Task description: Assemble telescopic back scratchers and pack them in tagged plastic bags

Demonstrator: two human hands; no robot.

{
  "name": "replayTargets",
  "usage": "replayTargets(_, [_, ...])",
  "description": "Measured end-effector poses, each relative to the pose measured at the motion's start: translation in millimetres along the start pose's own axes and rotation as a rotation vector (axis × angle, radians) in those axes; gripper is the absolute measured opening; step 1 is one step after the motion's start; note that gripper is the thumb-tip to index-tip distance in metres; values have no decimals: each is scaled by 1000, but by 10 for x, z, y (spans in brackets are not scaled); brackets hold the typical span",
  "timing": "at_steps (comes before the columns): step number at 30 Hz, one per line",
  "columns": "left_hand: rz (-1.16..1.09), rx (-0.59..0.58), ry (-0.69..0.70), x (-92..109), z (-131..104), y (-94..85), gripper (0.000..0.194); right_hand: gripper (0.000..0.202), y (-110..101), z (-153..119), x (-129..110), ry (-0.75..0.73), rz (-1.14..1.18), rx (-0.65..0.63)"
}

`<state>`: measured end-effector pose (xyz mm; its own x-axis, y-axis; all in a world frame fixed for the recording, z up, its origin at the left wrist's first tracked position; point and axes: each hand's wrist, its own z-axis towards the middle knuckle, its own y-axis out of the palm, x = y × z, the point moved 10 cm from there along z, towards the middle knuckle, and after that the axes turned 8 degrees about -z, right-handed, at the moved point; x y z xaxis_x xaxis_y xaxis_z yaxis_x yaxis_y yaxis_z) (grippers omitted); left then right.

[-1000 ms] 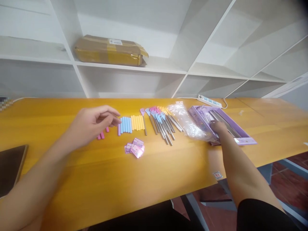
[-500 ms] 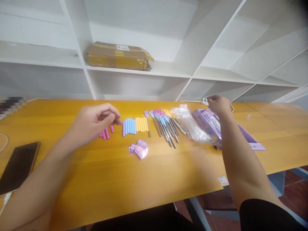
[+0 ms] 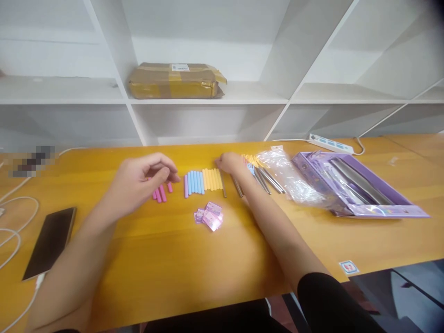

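My left hand (image 3: 144,180) hovers over several pink tubes (image 3: 160,192), its fingers loosely curved, thumb apart, nothing in them. To its right lies a row of lilac, blue and yellow tubes (image 3: 196,181). My right hand (image 3: 231,162) is closed with its fingertips at the upper end of a back scratcher (image 3: 224,185), whose metal rod lies beside the yellow tubes. The hand hides that scratcher's head. Under and behind my right wrist spreads a pile of back scratchers (image 3: 268,178) with metal rods and coloured hand-shaped heads. Small purple cards (image 3: 211,216) lie nearer me.
Clear plastic bags (image 3: 287,178) lie right of the pile, against an open purple box (image 3: 412,210) holding packaged items. A power strip (image 3: 331,143) is behind it. A phone (image 3: 50,240) with a cable lies at left. A taped carton (image 3: 176,82) sits on the white shelf.
My right hand has swung left from above the purple box to the back scratcher beside the yellow tubes. My left hand stays over the pink tubes. The view has shifted slightly.
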<state>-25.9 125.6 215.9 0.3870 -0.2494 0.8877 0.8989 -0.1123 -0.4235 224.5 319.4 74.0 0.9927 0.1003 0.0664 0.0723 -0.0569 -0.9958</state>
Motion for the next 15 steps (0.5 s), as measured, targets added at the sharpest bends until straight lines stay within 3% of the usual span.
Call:
replayTargets(3, [41,23,9,36,-14,-30,19,39,291,79,-92,-8,-34,-60])
replayTargets(9, [181,71,4,-38,59,-96,19,39,387,103,-61,6,-72,-115])
replayTargets(12, [287,66,-82,-343,206,-88,19,40,384,88,-28,32,-71,-126])
replayTargets(15, [341,-63,-310,-868,334,98,25,43,361,80,0,49,-56,-117])
